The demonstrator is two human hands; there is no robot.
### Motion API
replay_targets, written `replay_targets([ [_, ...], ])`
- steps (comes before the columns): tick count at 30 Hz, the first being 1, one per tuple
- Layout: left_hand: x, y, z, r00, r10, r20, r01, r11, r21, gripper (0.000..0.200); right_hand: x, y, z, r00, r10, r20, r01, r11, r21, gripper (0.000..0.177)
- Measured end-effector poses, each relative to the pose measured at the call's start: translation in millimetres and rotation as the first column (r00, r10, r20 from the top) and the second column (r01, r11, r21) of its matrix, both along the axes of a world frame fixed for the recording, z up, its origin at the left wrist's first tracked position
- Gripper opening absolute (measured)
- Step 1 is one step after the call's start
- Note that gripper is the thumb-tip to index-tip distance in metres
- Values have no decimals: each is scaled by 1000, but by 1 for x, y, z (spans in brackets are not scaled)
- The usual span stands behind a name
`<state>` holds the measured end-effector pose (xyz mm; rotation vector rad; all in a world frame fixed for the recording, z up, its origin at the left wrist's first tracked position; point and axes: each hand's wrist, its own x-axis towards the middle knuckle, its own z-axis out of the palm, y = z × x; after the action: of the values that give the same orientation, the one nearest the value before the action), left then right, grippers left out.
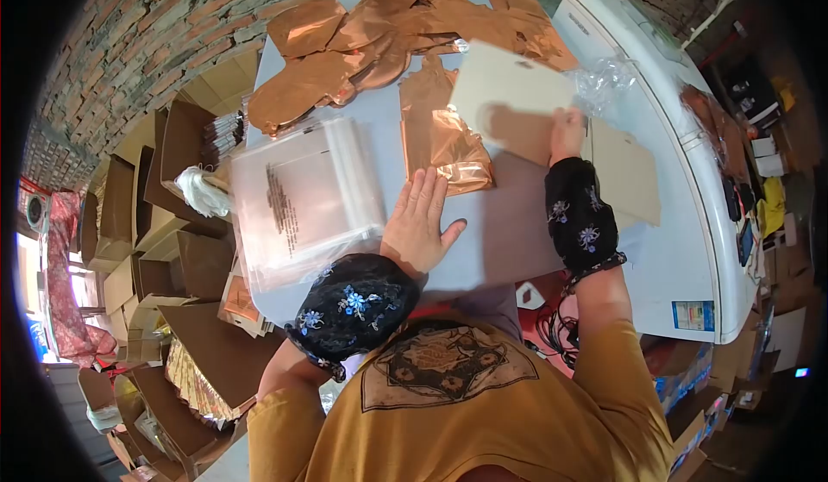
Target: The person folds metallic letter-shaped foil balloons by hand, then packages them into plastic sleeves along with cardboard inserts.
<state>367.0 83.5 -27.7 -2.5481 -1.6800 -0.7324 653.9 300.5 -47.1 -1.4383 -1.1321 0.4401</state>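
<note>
My left hand [418, 228] lies flat with fingers stretched out, its fingertips at the lower edge of a shiny copper-coloured foil bag [427, 133]. In my right hand [567, 135] is the right edge of a cream cardboard sheet [492, 81], tilted over the table and overlapping the foil bag's upper right side. The sheet is slightly blurred, with a shadow across its lower part. Another cream cardboard piece [627, 176] lies to the right of my right forearm. Left of my left hand sits a stack of clear plastic bags [332, 167] with dark printed text.
More copper foil bags [371, 38] are heaped along the far side of the grey table [509, 249]. Crumpled clear plastic [604, 84] lies at the back right. A white appliance [681, 223] borders the table's right side. Open cardboard boxes [198, 262] crowd the left, before a brick wall [172, 16].
</note>
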Motion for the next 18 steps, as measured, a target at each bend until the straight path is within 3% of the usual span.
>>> replay_targets([
  [4,0,-1,2,1000,1,4,-1,1000,-10,77,-9,-22,63,877,8,-481,28,997,68,18],
  [7,1,-1,3,1000,12,-12,-12,1000,19,74,-10,-21,34,834,312,-455,-272,950,153,23],
  [8,1,0,3,1000,18,-18,-17,999,35,72,-14,-23,21,930,315,-189,-315,949,32,24],
  [9,1,-1,8,1000,4,-25,-4,1000,25,69,-26,-30,13,940,327,95,-318,943,-96,25],
  [11,-1,-2,20,999,-22,-38,22,1000,5,61,-62,-71,37,864,474,167,-404,853,-332,31],
  [14,-4,3,22,975,-203,87,203,979,16,46,-93,-97,39,664,283,692,-495,860,123,36],
  [17,-3,4,16,974,-190,122,181,980,82,39,-105,-118,35,403,534,743,-727,680,-93,44],
  [18,-3,4,17,977,-184,112,178,982,64,40,-105,-117,33,413,535,737,-718,689,-97,43],
])
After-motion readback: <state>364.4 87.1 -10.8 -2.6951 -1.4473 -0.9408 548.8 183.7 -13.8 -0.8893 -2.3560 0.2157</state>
